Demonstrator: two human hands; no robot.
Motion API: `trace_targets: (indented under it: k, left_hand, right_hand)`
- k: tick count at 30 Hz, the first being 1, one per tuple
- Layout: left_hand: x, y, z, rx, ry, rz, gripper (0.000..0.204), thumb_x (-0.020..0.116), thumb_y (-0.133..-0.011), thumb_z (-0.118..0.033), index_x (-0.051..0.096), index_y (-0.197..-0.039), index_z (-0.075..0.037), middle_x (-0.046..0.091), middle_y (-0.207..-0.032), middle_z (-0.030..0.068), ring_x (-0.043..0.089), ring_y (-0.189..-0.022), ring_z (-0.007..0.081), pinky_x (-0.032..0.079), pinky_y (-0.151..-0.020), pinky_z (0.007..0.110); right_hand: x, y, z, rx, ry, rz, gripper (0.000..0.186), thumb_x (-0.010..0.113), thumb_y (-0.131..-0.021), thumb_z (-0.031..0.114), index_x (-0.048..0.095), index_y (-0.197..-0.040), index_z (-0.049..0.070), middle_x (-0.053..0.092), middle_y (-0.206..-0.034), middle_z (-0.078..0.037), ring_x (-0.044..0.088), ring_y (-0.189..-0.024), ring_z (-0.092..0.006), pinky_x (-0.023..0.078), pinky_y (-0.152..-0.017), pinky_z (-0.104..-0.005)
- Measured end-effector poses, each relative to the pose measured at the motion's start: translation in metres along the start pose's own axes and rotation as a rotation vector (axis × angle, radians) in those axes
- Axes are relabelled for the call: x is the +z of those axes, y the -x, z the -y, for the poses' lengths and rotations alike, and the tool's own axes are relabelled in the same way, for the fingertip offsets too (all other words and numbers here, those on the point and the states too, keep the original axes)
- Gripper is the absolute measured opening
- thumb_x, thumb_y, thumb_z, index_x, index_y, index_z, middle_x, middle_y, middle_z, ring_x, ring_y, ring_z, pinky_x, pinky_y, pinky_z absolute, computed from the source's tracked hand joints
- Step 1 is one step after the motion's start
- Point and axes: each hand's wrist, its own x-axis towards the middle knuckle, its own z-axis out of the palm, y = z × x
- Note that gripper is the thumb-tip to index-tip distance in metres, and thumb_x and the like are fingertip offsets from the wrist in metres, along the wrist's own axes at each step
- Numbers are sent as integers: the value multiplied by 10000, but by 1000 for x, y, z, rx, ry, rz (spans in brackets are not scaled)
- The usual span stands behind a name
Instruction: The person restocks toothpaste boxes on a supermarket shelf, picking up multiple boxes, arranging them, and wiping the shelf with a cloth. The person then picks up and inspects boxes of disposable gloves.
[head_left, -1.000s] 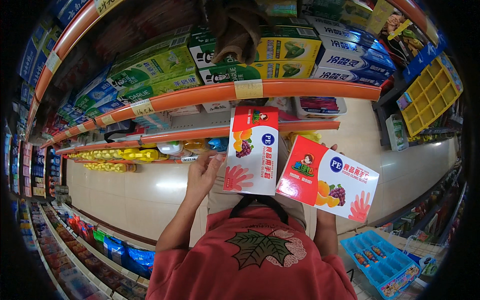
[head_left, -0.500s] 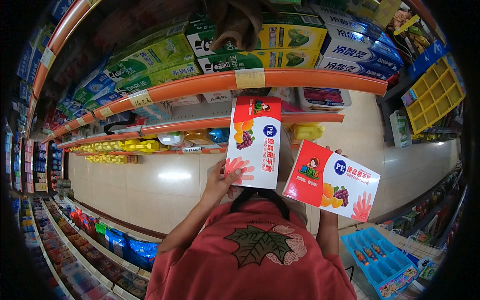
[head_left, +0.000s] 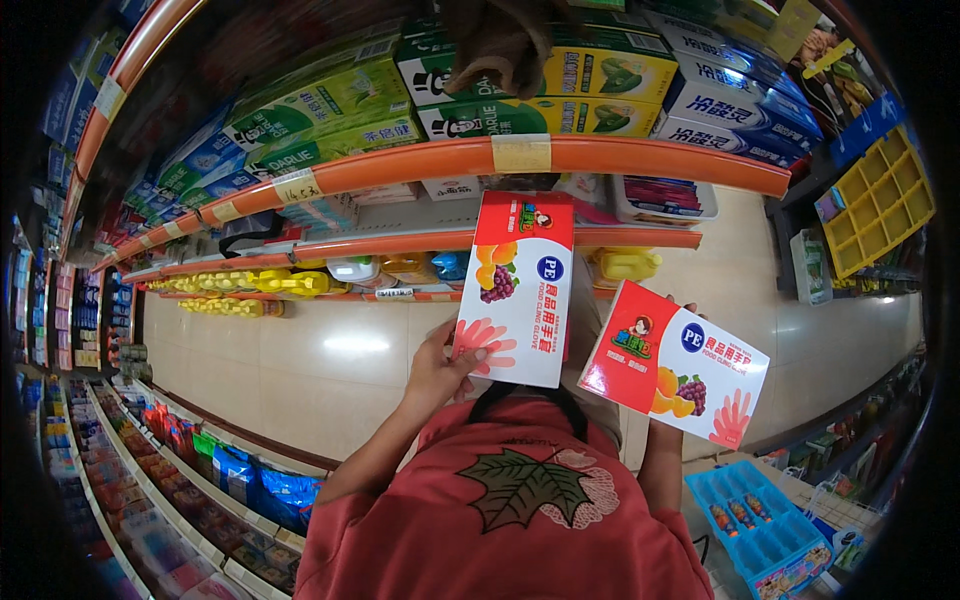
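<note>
Two flat red-and-white boxes of disposable gloves, printed with fruit and a pink hand, are held up in front of my body. My left hand (head_left: 443, 368) grips the lower left corner of the left glove box (head_left: 522, 300), thumb on its front face, the box standing nearly upright. On the right, the second glove box (head_left: 676, 362) is tilted, its lower right corner dropping. My right hand (head_left: 684, 306) is mostly behind that box, with only fingertips showing over its top edge. A gap separates the two boxes.
Ahead, an orange-edged shelf (head_left: 620, 168) carries stacked toothpaste boxes (head_left: 540, 110), with yellow bottles (head_left: 270, 282) lower down. A yellow compartment tray (head_left: 880, 200) hangs far right. Near right lies a blue tray (head_left: 755, 525). Shelves of packets (head_left: 180, 510) run along the left.
Both boxes have shifted slightly to the right in view, and the shelf with them. The left box sits a little lower. Both hands keep their holds.
</note>
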Motion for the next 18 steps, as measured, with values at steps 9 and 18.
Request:
trace_targets:
  k: [9,18]
  left_hand:
    - [-22,19,3,-152,469,104,464,529,-703,59,389,-1145,93,534,-1047,215,566,-958,318,507,-771,405]
    - [-38,4,24,-136,639,314,508,516,-639,87,428,-1139,74,527,-1089,199,545,-980,376,461,-835,492]
  right_hand:
    - [-9,-2,0,10,117,37,477,292,-909,395,270,-1331,173,250,-1395,-13,175,-1304,-257,180,-1057,-448]
    - [-2,1,0,-12,68,-52,459,286,-912,389,287,-1316,171,272,-1380,-11,196,-1297,-245,195,-1053,-451]
